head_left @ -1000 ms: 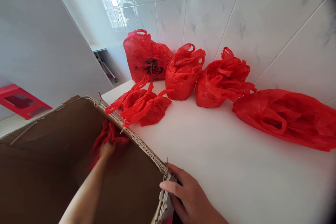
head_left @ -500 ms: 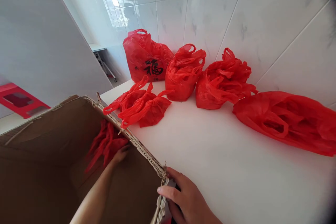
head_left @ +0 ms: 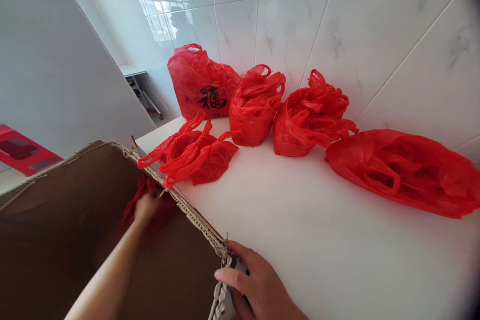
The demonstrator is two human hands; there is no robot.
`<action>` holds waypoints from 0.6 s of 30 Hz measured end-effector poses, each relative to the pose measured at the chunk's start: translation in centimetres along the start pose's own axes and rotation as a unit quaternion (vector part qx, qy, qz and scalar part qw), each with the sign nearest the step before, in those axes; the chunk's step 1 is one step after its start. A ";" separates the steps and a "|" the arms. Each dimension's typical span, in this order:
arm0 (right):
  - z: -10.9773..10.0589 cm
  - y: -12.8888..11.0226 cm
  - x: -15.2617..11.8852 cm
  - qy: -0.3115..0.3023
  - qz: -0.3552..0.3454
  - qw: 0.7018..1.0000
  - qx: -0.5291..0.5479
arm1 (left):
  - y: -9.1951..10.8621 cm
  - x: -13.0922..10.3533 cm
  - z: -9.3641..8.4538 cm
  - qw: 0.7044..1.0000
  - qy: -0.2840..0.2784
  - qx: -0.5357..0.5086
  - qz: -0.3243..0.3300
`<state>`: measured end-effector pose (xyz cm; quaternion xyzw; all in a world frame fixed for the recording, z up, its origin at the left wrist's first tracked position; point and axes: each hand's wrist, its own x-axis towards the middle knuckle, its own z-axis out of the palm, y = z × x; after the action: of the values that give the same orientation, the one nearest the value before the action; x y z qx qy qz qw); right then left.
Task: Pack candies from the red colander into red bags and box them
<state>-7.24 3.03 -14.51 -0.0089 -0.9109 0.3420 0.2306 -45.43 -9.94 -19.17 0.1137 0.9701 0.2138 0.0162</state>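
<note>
Inside an open cardboard box (head_left: 198,225), my left hand (head_left: 147,206) reaches deep and is closed on a red plastic bag (head_left: 131,207); both are blurred, and the fingertips are hidden. My right hand (head_left: 258,280) grips the box's torn, frayed rim at its near right corner, with the thumb on top. Beside the box's far rim, small knotted red plastic bags (head_left: 213,160) lie bunched on the white table (head_left: 300,230), some handles hanging over the cardboard edge.
Along the tiled wall (head_left: 292,20) stand a large red bag with black lettering (head_left: 200,85), a fuller red bag (head_left: 251,115) and another stuffed one (head_left: 296,130). A loose red bag (head_left: 431,175) lies at the right. A grey panel (head_left: 56,50) rises at the left.
My left hand has moved from the bag's right side onto it, leftward and slightly up, and the bag has shifted. My right hand keeps its hold on the rim. The view has turned slightly right.
</note>
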 end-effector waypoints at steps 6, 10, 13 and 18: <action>-0.2 -0.4 -0.2 -0.009 0.024 1.000 0.011 | 8.3 -1.2 -9.3 0.967 0.223 -0.062 0.108; -0.3 -0.5 -0.4 -0.008 0.022 1.000 0.017 | 16.3 -3.9 -8.5 0.946 0.129 -0.065 0.290; -0.2 -0.5 -0.5 0.001 0.014 1.000 0.012 | 20.5 -4.3 -6.6 0.942 0.064 -0.054 0.325; 0.1 -0.2 -0.6 0.017 0.008 1.000 0.009 | 22.1 -3.3 -8.1 0.950 0.000 -0.111 0.291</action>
<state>-6.76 2.67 -14.67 -0.0200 -0.9035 0.3522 0.2435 -38.13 5.43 -2.60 0.3881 0.8653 0.3154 -0.0344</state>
